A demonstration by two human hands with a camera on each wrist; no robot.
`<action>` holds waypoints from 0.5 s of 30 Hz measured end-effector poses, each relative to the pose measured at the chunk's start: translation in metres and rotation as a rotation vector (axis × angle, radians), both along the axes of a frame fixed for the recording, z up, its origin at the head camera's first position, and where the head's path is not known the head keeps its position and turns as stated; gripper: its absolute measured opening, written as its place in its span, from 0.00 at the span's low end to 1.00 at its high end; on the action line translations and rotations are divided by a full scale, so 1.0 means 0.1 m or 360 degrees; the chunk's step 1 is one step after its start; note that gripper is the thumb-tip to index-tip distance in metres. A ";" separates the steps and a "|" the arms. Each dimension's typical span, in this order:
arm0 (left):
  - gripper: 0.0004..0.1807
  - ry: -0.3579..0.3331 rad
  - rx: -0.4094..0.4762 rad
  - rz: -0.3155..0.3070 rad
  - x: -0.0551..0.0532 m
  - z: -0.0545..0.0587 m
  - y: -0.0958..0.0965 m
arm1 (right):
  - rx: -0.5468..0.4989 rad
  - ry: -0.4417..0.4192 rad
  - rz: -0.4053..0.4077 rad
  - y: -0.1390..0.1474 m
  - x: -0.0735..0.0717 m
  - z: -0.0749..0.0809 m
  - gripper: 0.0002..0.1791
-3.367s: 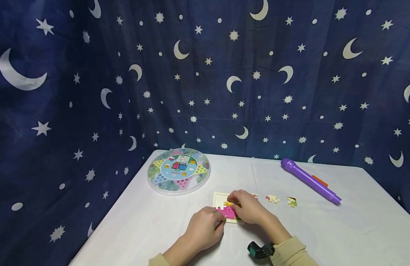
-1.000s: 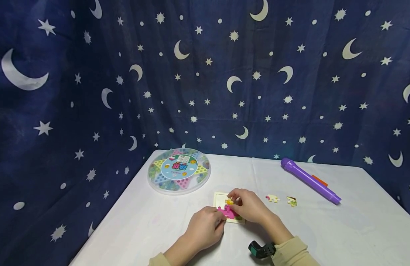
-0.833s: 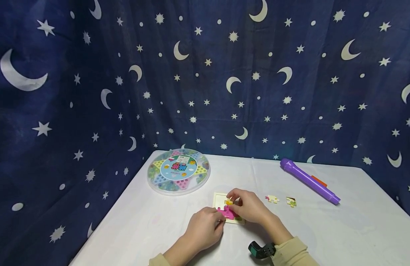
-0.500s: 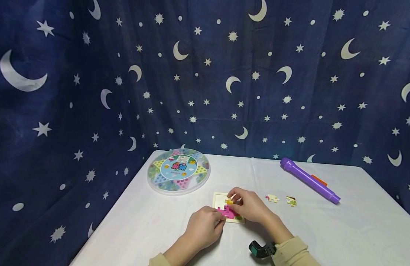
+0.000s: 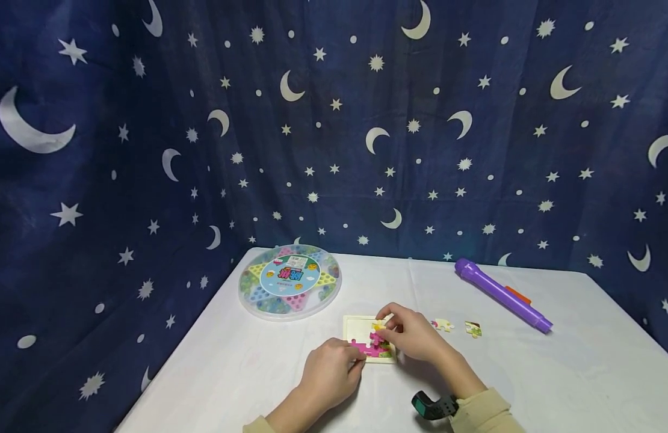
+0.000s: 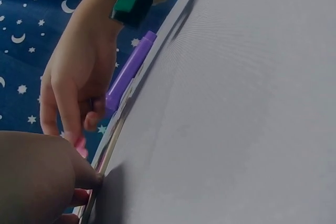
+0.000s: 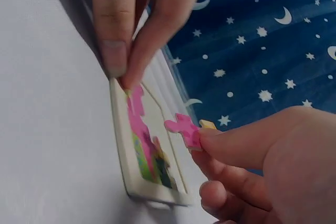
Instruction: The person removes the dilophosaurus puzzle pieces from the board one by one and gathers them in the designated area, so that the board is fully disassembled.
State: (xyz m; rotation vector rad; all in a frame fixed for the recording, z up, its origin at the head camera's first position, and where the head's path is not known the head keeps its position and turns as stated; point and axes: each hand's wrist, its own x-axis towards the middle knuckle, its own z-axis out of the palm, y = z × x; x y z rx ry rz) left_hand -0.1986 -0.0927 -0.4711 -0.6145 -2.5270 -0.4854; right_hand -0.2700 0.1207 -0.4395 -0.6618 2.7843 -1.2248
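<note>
A small cream puzzle frame [image 5: 351, 317] lies on the table with joined pink and green puzzle pieces [image 7: 143, 142] along its near side; bare backing shows beyond them. My left hand [image 5: 331, 368] grips the frame's near left edge between thumb and fingers, with the fingertips at the pink pieces. Above the frame, my right hand [image 5: 419, 338] pinches a pink and yellow puzzle piece [image 7: 185, 130] between thumb and fingers. In the right wrist view that piece is tilted and apart from the joined ones. The right fingers cover part of it in the head view.
Two loose puzzle pieces [image 5: 444, 325] [image 5: 473, 329] lie right of the frame. A round Chinese checkers box [image 5: 290, 282] stands at the back left. At the back right lies a purple toy microphone [image 5: 502, 294] with an orange part. A starry curtain [image 5: 334, 150] hangs behind the table.
My right hand has shifted a little to the right and raised the pink and yellow piece off the joined pieces. My left hand keeps its hold on the frame.
</note>
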 end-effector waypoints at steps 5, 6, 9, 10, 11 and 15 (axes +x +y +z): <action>0.02 0.0009 0.0022 0.0014 0.01 -0.02 0.00 | -0.0106 -0.0021 0.0038 0.17 0.07 0.04 0.13; 0.02 0.0017 0.0023 0.0017 0.01 -0.02 0.00 | -0.0125 -0.0018 0.0038 0.21 0.08 0.04 0.14; 0.02 0.0026 0.0028 0.0018 0.01 -0.02 0.01 | -0.0167 -0.0015 0.0006 0.31 0.13 0.02 0.15; 0.02 0.0025 0.0028 0.0019 0.01 -0.02 0.01 | -0.0174 -0.0022 -0.0015 0.34 0.14 0.01 0.16; 0.02 0.0024 0.0030 0.0020 0.01 -0.02 0.01 | -0.0175 -0.0023 -0.0039 0.37 0.16 -0.01 0.16; 0.02 0.0012 0.0035 0.0014 0.01 -0.03 0.03 | -0.0187 0.0024 -0.0171 0.49 0.21 -0.09 0.15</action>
